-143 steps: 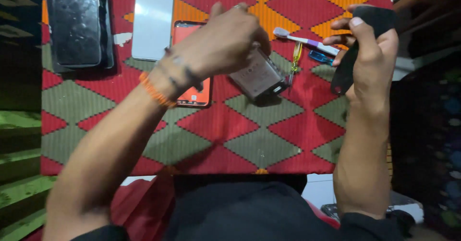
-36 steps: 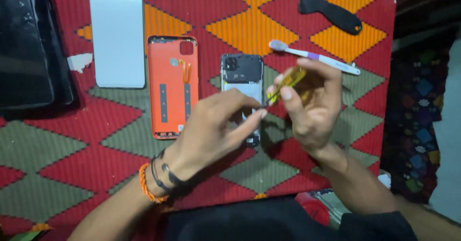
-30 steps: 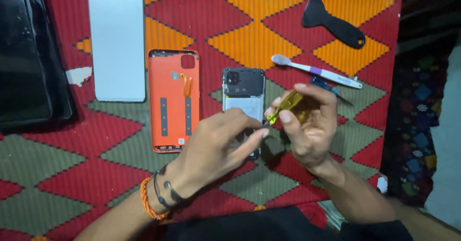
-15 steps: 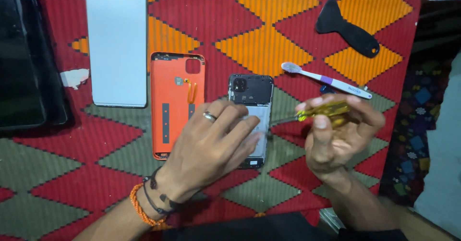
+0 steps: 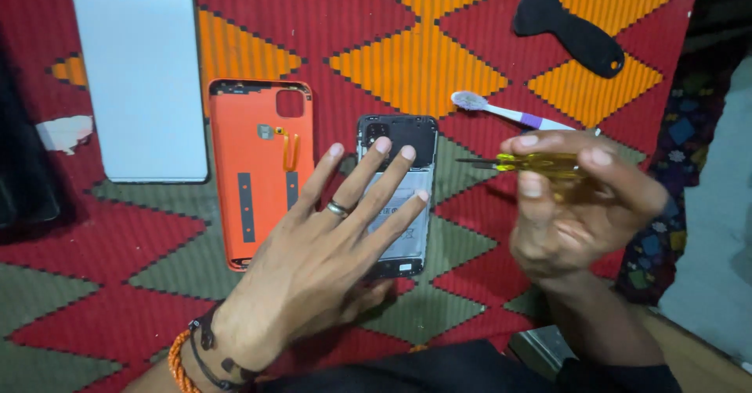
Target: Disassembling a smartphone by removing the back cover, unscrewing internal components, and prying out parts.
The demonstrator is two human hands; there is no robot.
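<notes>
Covering nearly the whole view is a woven cloth (image 5: 470, 25) in red, orange and green diamonds. On its far left lies a pale blue-white panel (image 5: 137, 72), flat. Just right of it sits an orange phone back cover (image 5: 262, 182), inside face up. Right of that lies the opened phone (image 5: 395, 193), its dark frame and battery showing. The left hand (image 5: 321, 260) is open, fingers spread, resting over the phone's near half. The right hand (image 5: 576, 205) is closed around a yellow screwdriver (image 5: 540, 164), its tip pointing left toward the phone but apart from it. Beyond it lies a toothbrush (image 5: 505, 113), and far right a black scraper (image 5: 568, 29).
</notes>
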